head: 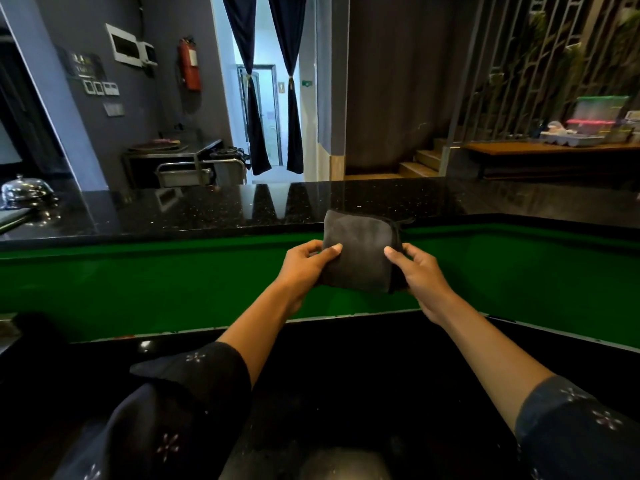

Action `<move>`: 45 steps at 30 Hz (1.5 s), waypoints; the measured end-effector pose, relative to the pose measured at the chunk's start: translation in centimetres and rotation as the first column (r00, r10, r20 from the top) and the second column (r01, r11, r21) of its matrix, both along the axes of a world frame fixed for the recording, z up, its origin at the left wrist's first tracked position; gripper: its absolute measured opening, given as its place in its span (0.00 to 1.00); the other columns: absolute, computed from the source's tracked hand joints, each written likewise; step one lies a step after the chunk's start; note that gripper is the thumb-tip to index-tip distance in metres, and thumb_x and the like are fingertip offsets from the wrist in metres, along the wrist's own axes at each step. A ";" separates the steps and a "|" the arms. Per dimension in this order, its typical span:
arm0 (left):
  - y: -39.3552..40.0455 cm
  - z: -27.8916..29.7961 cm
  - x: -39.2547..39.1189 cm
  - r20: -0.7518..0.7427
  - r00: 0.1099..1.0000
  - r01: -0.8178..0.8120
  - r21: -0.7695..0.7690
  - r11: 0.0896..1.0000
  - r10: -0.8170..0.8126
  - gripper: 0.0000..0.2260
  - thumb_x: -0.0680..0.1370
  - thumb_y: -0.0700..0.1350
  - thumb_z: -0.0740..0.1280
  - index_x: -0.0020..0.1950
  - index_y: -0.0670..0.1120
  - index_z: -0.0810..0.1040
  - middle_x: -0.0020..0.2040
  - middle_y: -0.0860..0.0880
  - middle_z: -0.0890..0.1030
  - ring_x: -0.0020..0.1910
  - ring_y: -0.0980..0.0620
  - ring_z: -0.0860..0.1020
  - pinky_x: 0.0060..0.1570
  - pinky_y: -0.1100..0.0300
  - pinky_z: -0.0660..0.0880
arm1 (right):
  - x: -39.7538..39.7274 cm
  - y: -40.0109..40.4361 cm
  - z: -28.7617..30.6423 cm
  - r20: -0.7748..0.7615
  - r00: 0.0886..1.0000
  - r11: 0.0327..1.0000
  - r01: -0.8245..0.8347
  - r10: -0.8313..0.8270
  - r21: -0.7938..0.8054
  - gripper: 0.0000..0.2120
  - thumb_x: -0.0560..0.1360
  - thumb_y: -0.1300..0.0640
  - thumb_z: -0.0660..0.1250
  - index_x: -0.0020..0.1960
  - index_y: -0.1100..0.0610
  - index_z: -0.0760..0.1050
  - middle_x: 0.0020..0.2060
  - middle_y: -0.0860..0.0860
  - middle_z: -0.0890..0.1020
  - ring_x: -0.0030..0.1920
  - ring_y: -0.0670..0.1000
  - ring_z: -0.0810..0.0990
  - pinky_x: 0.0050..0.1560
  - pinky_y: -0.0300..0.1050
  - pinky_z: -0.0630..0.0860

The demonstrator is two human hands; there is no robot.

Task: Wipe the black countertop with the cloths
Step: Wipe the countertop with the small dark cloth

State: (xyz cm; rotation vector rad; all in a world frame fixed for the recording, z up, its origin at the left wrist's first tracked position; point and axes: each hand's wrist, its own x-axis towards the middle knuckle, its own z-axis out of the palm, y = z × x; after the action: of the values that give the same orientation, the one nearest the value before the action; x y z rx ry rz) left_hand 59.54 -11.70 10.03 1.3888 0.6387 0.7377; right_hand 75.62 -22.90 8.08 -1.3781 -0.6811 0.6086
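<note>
Both hands hold one folded gray cloth (360, 251) up in the air, just in front of the near edge of the shiny black counter (207, 209): the left hand (306, 263) pinches its left side and the right hand (417, 271) pinches its right side, thumbs on top. It looks soft, light and floppy, so it should bend and not break. Holding it flat under one palm should work best for wiping.
</note>
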 end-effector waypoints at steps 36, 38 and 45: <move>4.9 -11.5 -48.1 -0.015 0.919 -0.393 -0.080 0.916 0.393 0.28 0.77 0.29 0.64 0.73 0.49 0.67 0.63 0.48 0.79 0.60 0.51 0.79 0.53 0.55 0.79 | -44.6 12.4 -12.4 -0.179 0.822 0.826 -0.559 0.541 -0.069 0.23 0.77 0.67 0.66 0.70 0.55 0.68 0.58 0.55 0.82 0.57 0.54 0.83 0.59 0.60 0.78; 6.0 -10.8 -49.9 -0.052 0.928 -0.370 -0.025 0.929 0.368 0.28 0.77 0.29 0.64 0.73 0.52 0.67 0.63 0.52 0.78 0.60 0.55 0.78 0.52 0.59 0.79 | -46.2 13.6 -12.4 -0.179 0.822 0.827 -0.559 0.541 -0.069 0.26 0.77 0.67 0.66 0.72 0.54 0.66 0.59 0.55 0.82 0.58 0.54 0.82 0.59 0.61 0.78; 10.8 -8.9 -55.6 -0.253 0.884 -0.361 0.164 0.918 0.393 0.28 0.77 0.32 0.65 0.72 0.55 0.69 0.67 0.54 0.71 0.66 0.59 0.69 0.61 0.61 0.73 | -52.2 17.7 -12.2 -0.198 0.804 0.798 -0.589 0.561 -0.127 0.37 0.78 0.66 0.66 0.80 0.52 0.51 0.62 0.51 0.79 0.54 0.52 0.82 0.33 0.47 0.82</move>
State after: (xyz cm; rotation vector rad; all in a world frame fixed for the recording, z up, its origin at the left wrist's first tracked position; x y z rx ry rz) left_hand 3.94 -0.94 1.16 1.5063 1.1314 0.9021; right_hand 23.44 -5.18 -4.11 -1.2657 -0.9501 1.2823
